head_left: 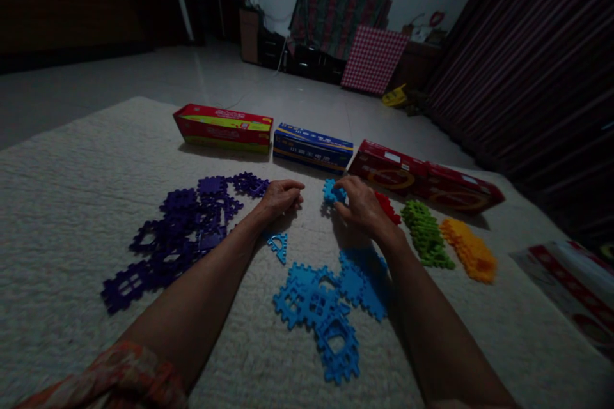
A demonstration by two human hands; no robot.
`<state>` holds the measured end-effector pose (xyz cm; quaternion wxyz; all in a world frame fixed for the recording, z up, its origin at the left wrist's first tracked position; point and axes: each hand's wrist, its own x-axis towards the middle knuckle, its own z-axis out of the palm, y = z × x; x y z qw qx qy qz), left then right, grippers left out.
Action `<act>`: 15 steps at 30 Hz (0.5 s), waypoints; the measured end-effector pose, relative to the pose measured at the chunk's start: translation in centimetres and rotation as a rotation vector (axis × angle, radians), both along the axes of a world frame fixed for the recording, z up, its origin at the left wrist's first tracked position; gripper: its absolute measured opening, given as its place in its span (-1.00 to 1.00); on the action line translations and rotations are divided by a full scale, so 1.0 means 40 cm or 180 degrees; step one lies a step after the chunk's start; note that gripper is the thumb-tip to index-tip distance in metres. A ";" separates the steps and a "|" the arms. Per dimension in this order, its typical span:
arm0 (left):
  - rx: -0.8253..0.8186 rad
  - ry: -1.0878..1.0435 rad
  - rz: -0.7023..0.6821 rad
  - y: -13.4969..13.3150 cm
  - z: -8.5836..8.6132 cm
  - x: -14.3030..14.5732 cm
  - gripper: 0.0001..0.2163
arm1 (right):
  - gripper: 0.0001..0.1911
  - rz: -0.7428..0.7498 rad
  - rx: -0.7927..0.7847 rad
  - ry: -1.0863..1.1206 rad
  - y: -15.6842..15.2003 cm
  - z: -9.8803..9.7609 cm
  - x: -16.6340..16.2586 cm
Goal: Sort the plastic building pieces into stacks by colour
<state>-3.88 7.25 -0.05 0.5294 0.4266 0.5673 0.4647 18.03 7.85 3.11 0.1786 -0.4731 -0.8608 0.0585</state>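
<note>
My right hand (361,204) grips a small blue interlocking plastic tile (332,192) just above the cream mat (71,204). My left hand (281,195) rests on the mat with fingers curled, beside the purple tile pile (187,230); nothing shows in it. A single blue triangle tile (279,246) lies below my left wrist. A cluster of blue tiles (330,303) lies between my forearms. Red tiles (387,208) peek out right of my right hand.
Green tiles (426,233) and orange tiles (470,249) lie to the right. Three boxes line the mat's far edge: red-yellow (223,128), blue (311,147), long red (426,180). Another package (570,287) sits at the right. Furniture stands along the far wall.
</note>
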 end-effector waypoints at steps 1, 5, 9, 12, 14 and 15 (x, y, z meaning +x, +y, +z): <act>-0.0009 0.0004 -0.0006 -0.001 0.001 0.000 -0.76 | -0.68 -0.0067 0.0008 -0.0035 0.004 -0.006 0.002; 0.0039 0.0018 -0.0055 -0.003 0.001 0.001 -0.76 | -0.71 -0.0192 -0.0019 -0.0104 0.007 -0.021 0.012; 0.0030 0.0003 -0.0051 0.002 -0.006 0.000 -0.79 | -0.69 -0.0221 -0.0012 -0.0114 0.009 -0.028 0.017; 0.0013 -0.0010 -0.0030 0.003 -0.007 0.001 -0.81 | -0.68 -0.0199 0.0036 -0.0093 0.011 -0.032 0.019; 0.0011 -0.0010 -0.0017 0.002 -0.005 0.002 -0.81 | -0.65 -0.0164 0.0125 -0.0016 0.014 -0.031 0.022; 0.0006 -0.0017 -0.0010 0.002 -0.003 0.003 -0.81 | -0.64 -0.0138 0.0176 0.0028 0.015 -0.028 0.023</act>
